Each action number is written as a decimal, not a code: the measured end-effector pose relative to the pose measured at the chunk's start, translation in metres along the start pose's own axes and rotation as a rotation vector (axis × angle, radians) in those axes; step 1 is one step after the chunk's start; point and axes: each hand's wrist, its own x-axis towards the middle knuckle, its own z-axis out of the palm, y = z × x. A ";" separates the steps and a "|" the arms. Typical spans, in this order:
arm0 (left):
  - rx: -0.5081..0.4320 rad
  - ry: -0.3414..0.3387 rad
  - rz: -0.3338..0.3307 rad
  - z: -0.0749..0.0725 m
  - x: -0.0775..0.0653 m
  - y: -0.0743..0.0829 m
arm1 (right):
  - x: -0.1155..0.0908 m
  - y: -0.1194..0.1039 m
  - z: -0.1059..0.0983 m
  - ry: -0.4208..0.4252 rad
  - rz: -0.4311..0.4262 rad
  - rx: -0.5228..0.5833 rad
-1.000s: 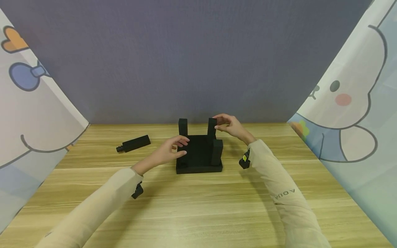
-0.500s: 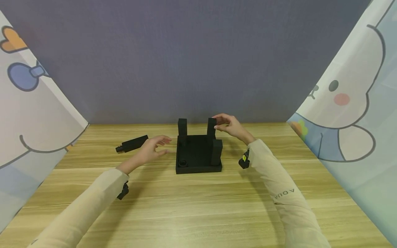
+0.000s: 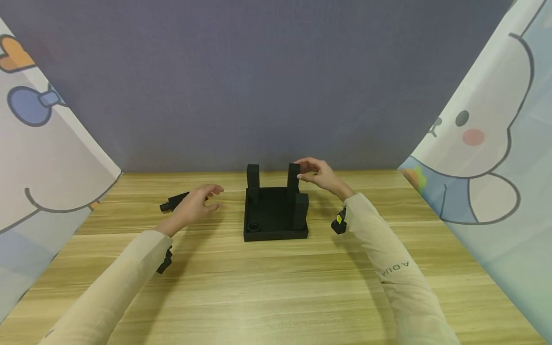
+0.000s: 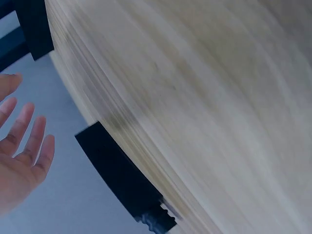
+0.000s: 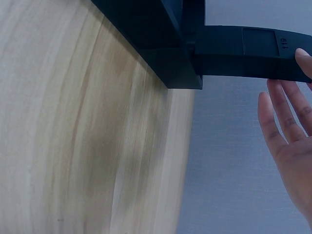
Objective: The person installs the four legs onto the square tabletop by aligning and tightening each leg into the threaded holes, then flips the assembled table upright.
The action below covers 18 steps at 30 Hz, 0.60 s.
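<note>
Three legs [image 3: 300,211] stand on the black base [image 3: 276,235]; its near left socket [image 3: 254,227] is bare, so one fitting seems to remain. The loose leg [image 4: 119,170] lies on the counter [image 3: 267,287] at left, near the left hand [image 3: 196,205], fingers spread. The right hand [image 3: 318,175] pinches the far right leg [image 3: 293,178].

A gray wall [image 3: 267,86] stands at the far side of the striped wooden table [image 3: 276,287]. The left wall [image 3: 64,158] has a cartoon orange heart [image 3: 16,53] and blue bow [image 3: 30,106]. The right wall [image 3: 528,268] has a pink-cheeked cartoon animal [image 3: 489,105].
</note>
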 end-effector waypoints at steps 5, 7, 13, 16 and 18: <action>0.027 0.002 -0.033 -0.005 0.001 -0.008 | 0.000 0.000 0.000 0.002 -0.011 0.002; 0.037 0.001 -0.050 -0.006 0.002 -0.012 | 0.000 0.000 0.000 0.002 -0.015 -0.002; 0.063 -0.004 -0.097 -0.009 0.004 -0.025 | -0.001 -0.001 0.000 -0.001 -0.016 -0.005; 0.065 0.005 -0.111 -0.010 0.005 -0.031 | -0.001 -0.001 0.000 -0.003 -0.017 0.000; 0.057 0.018 -0.119 -0.011 0.006 -0.036 | -0.001 -0.001 0.000 -0.003 -0.020 -0.002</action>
